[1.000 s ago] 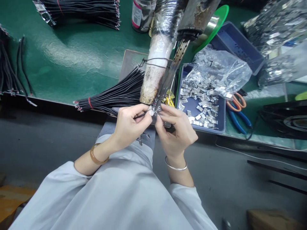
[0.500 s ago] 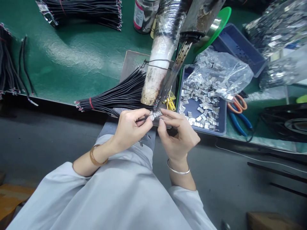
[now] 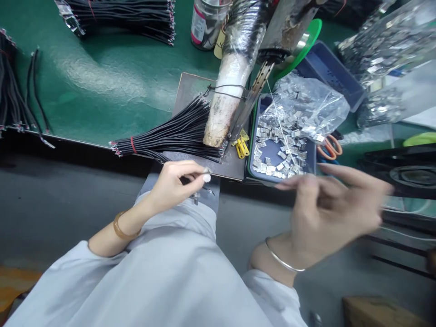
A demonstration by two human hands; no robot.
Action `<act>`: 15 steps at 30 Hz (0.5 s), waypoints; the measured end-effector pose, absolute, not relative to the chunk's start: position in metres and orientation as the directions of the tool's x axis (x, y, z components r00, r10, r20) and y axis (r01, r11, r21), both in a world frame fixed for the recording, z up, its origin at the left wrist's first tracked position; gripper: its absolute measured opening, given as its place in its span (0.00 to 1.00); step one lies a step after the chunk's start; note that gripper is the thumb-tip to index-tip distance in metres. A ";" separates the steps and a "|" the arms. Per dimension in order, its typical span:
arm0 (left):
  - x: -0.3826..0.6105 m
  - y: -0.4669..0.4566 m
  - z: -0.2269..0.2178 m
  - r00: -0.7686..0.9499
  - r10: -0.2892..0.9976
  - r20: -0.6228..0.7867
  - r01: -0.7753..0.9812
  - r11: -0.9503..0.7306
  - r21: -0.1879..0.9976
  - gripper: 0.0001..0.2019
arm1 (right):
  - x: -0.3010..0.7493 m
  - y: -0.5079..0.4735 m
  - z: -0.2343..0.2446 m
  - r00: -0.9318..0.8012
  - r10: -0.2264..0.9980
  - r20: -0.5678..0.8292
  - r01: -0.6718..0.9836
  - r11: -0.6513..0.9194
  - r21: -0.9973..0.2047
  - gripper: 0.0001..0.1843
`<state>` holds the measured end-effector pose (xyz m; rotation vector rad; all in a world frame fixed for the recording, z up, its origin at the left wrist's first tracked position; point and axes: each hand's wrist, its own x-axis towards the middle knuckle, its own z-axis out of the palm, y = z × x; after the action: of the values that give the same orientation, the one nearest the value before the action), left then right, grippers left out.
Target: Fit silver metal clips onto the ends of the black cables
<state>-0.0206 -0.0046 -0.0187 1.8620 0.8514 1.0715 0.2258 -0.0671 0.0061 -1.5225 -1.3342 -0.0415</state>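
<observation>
My left hand [image 3: 182,184] is closed in a pinch in front of the board's near edge. A small grey bit shows at its fingertips beside a white thumb tip; what it is I cannot make out. Beneath that hand, over my lap, are a small metal piece [image 3: 195,198] and a dark wire end. My right hand [image 3: 335,211] is smeared by motion off the front right of the bench, near the blue tray [image 3: 254,172] of small metal terminals [image 3: 289,159]. Whether it holds anything is unclear. A thin bright wire [image 3: 278,116] slants down across the tray.
Black cables [image 3: 170,134] in a red band lie on a board [image 3: 235,170], under a white wrapped tube [image 3: 225,100] and a metal soldering tool [image 3: 250,102]. Yellow clips [image 3: 242,147], a plastic bag [image 3: 315,100], orange-handled pliers [image 3: 329,147] and more cable bundles [image 3: 129,18] surround it.
My right hand has left the metal terminal at my left fingertips and swung right. My left hand has moved slightly down and left. The thin wire has shifted right, over the tray.
</observation>
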 end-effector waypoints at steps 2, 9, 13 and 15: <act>-0.020 0.003 -0.022 0.336 0.815 0.471 0.220 -0.554 0.803 0.06 | 0.234 -0.058 0.014 0.348 0.818 0.458 0.803 -0.009 -0.596 0.06; -0.001 0.027 -0.027 0.622 0.659 0.424 0.571 -0.751 0.331 0.13 | 0.252 -0.014 0.017 0.265 0.962 0.070 0.875 -0.209 -0.437 0.11; -0.006 0.024 -0.021 0.646 0.652 0.397 0.521 -0.757 0.394 0.09 | 0.255 0.001 0.018 0.179 0.983 -0.028 0.850 -0.169 -0.499 0.10; -0.015 0.022 -0.014 0.667 0.627 0.402 0.423 -0.763 0.489 0.09 | 0.256 0.003 0.016 0.161 0.987 -0.031 0.850 -0.154 -0.504 0.09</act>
<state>-0.0150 0.0221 -0.0142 2.5292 0.8281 0.8010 0.2556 0.0028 0.0164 -2.0747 -1.7490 0.5079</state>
